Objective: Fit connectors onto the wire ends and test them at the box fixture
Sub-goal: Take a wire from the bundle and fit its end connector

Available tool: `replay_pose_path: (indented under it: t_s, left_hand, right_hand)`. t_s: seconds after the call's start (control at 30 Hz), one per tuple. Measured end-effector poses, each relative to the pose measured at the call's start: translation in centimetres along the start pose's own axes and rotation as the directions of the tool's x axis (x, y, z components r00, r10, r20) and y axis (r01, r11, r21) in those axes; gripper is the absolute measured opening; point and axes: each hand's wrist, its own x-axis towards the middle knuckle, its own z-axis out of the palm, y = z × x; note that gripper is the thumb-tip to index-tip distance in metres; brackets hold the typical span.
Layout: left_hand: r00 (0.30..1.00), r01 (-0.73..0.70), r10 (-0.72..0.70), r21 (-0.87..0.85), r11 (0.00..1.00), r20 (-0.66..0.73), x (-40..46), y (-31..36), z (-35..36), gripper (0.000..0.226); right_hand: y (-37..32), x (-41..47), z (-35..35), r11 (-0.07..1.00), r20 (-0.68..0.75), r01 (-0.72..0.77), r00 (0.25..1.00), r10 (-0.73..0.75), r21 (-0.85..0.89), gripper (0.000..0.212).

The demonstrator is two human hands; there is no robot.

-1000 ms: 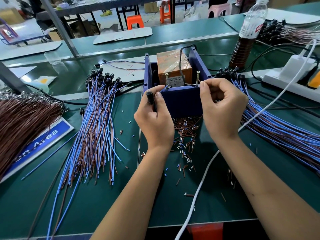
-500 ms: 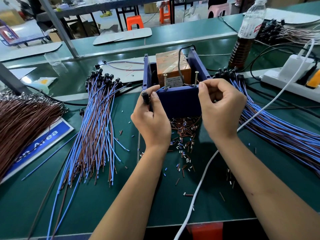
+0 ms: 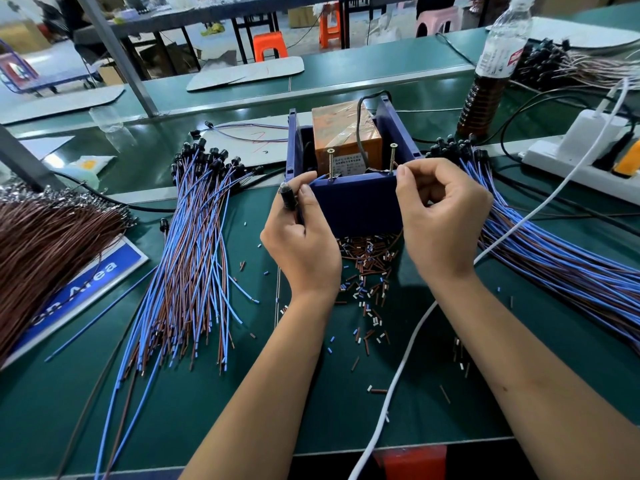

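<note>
**Hands lift to the two screws**

Both hands have risen to the box's front rim. Left hand [image 3: 300, 244] pinches a black connector [image 3: 288, 199] and blue wire; right hand [image 3: 438, 216] pinches a wire end at one of two screws [image 3: 393, 160]. Offcuts [image 3: 367, 271] litter the green mat [image 3: 214, 410]. Inside the blue box [image 3: 356, 206] sits one orange block [image 3: 343, 133]. Beyond, one bottle [image 3: 491, 67].

Centre: box fixture [image 3: 360, 206] on the bench [image 3: 207, 410]
Left of it: wire bundle [image 3: 187, 258]
Right of it: second wire bundle [image 3: 554, 258]
Before it: insulation offcuts [image 3: 367, 271]
Behind right: bottle [image 3: 491, 71], power strip [image 3: 568, 164]
</note>
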Motion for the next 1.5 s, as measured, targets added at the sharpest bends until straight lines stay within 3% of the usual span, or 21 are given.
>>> replay_pose_path:
  t_s: [0.27,0.4,0.47,0.6,0.7,0.83,0.9,0.97,1.03,1.07,1.13,1.2,1.3,1.33,1.4,1.43,1.5]
  left_hand:
    - [0.997,-0.008,0.006,-0.027,1.000,-0.079,0.0,0.9,-0.2,0.022]
    - [0.998,0.035,-0.046,-0.210,0.977,-0.046,1.3,2.8,-0.2,0.025]
    - [0.995,0.088,-0.098,-0.292,0.952,-0.019,3.3,4.5,0.2,0.032]
    - [0.993,0.092,-0.107,-0.272,0.958,-0.040,10.4,8.2,1.9,0.040]
    - [0.989,0.142,-0.146,-0.159,0.977,-0.013,16.7,9.2,3.8,0.049]
    - [0.949,0.314,-0.316,0.082,0.946,0.014,23.8,7.1,5.5,0.051]
    - [0.924,0.380,-0.383,0.119,0.917,0.004,26.8,5.3,5.6,0.045]
    - [0.890,0.455,-0.456,0.070,0.888,-0.006,29.5,3.2,5.5,0.046]
    - [0.828,0.555,-0.560,-0.115,0.824,-0.016,31.5,1.3,5.7,0.044]
    - [0.799,0.592,-0.601,-0.198,0.781,0.017,32.0,0.5,5.9,0.042]
    - [0.754,0.649,-0.643,-0.312,0.694,0.137,33.0,-0.9,6.3,0.044]
    - [0.723,0.684,-0.629,-0.417,0.598,0.285,34.0,-2.0,6.9,0.051]
    - [0.700,0.705,-0.615,-0.483,0.518,0.362,36.3,-3.4,7.6,0.049]
    - [0.692,0.710,-0.629,-0.491,0.504,0.355,37.3,-3.9,7.6,0.038]
    - [0.683,0.704,-0.658,-0.527,0.476,0.317,38.8,-5.2,7.0,0.024]
    - [0.686,0.696,-0.662,-0.540,0.473,0.303,39.6,-6.3,6.6,0.023]
    - [0.692,0.688,-0.675,-0.518,0.508,0.256,40.4,-8.4,5.7,0.024]
  right_hand:
    - [-0.3,-0.1,-0.7,0.999,-0.023,0.020,1.000,-0.019,0.046,0.014]
    - [-2.0,1.3,-2.0,0.992,-0.081,0.092,0.993,-0.085,0.084,0.011]
    - [-3.3,3.5,-2.5,0.985,-0.113,0.125,0.987,-0.111,0.118,0.008]
    - [-6.0,10.0,-1.8,0.978,-0.124,0.131,0.986,-0.111,0.163,0.016]
    - [-6.6,14.7,0.5,0.986,-0.063,0.082,0.995,-0.074,0.143,0.013]
    - [-5.4,20.4,5.1,0.982,0.086,-0.140,0.988,0.130,0.125,0.003]
    - [-4.6,22.7,7.7,0.968,0.185,-0.249,0.953,0.239,0.035,0.011]
    - [-4.7,23.9,10.9,0.971,0.273,-0.230,0.932,0.238,-0.060,0.012]
    - [-5.3,24.5,14.5,0.983,0.314,0.006,0.948,0.053,-0.184,0.042]
    - [-6.0,24.4,16.2,0.961,0.368,0.166,0.927,-0.076,-0.221,0.049]
    - [-6.9,23.9,20.0,0.908,0.618,0.366,0.768,-0.170,-0.205,0.059]
    - [-6.6,23.8,23.6,0.905,0.847,0.364,0.531,-0.008,-0.220,0.061]
    - [-4.4,24.4,27.4,0.899,0.937,0.335,0.297,0.183,-0.282,0.043]
    - [-3.4,24.8,28.1,0.929,0.944,0.251,0.257,0.206,-0.271,0.036]
    - [-1.3,25.6,29.3,0.963,0.936,0.082,0.269,0.228,-0.258,0.025]
    - [0.0,26.0,29.7,0.964,0.929,0.053,0.285,0.236,-0.261,0.024]
    - [2.3,26.5,30.1,0.943,0.926,0.143,0.280,0.252,-0.300,0.033]
